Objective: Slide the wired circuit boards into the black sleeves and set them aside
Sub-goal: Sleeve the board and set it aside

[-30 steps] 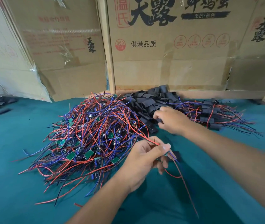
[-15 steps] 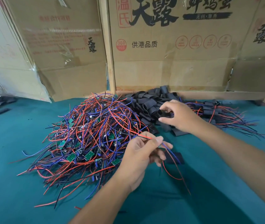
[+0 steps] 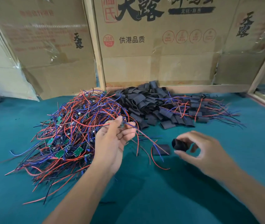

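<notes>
The left hand [image 3: 112,143], palm up above the green surface [image 3: 209,199], pinches a small wired board [image 3: 122,123] at its fingertips; the board's red and blue wires [image 3: 146,139] trail right and down toward the cloth. The right hand [image 3: 204,151], somewhat blurred, has its grip closed on a black sleeve [image 3: 179,144] between thumb and fingers, the sleeve's open end facing left toward the board, the two well apart. A flat sleeve [image 3: 161,149] lies on the surface between the hands. Behind the left hand sits a heap of wired boards [image 3: 67,130]; to its right, a pile of empty sleeves [image 3: 144,102]; farther right, sleeved boards [image 3: 199,109]. Cardboard boxes [image 3: 161,46] stand behind.
</notes>
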The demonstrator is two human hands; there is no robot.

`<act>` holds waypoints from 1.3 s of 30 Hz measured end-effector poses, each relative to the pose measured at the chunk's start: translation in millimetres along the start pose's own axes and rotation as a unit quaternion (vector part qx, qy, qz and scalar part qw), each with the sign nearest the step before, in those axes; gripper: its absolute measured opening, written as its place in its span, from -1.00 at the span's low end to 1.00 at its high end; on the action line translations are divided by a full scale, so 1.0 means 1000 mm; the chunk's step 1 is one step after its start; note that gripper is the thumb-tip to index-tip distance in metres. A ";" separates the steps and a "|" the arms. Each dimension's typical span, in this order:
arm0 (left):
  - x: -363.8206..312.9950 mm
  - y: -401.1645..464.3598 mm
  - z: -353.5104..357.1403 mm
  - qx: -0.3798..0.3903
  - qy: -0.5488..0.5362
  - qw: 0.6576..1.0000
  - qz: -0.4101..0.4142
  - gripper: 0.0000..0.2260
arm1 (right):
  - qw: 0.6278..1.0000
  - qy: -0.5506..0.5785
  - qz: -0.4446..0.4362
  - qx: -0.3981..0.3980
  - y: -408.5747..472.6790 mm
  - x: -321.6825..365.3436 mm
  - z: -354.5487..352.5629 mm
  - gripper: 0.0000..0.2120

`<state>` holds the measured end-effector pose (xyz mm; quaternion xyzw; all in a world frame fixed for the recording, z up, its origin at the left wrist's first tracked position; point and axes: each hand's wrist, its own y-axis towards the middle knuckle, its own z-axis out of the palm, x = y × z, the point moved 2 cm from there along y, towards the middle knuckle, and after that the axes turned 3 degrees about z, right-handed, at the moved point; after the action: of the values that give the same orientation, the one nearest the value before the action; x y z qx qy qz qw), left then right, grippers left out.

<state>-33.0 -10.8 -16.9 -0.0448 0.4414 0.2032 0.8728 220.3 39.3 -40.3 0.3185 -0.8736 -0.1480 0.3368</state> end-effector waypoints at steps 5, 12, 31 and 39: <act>-0.005 0.004 -0.002 -0.027 -0.021 0.999 -0.002 -0.76 | 0.998 0.058 0.003 0.004 -0.004 0.008 0.007 -0.77; -0.008 0.004 -0.001 -0.004 -0.055 0.998 -0.009 -0.70 | 0.976 0.207 0.057 0.038 -0.009 0.019 0.019 -0.73; -0.009 0.002 -0.001 0.007 -0.016 1.000 0.026 -0.86 | 0.978 0.194 0.041 0.059 -0.015 0.030 0.017 -0.76; -0.014 0.000 0.002 0.028 -0.013 0.999 0.034 -0.59 | 0.967 0.234 0.070 0.071 -0.017 0.037 0.022 -0.74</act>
<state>-38.6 -14.5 -4.9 -0.0027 0.4370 0.2209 0.8719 192.1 2.9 -45.8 0.3052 -0.7986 0.0170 0.5184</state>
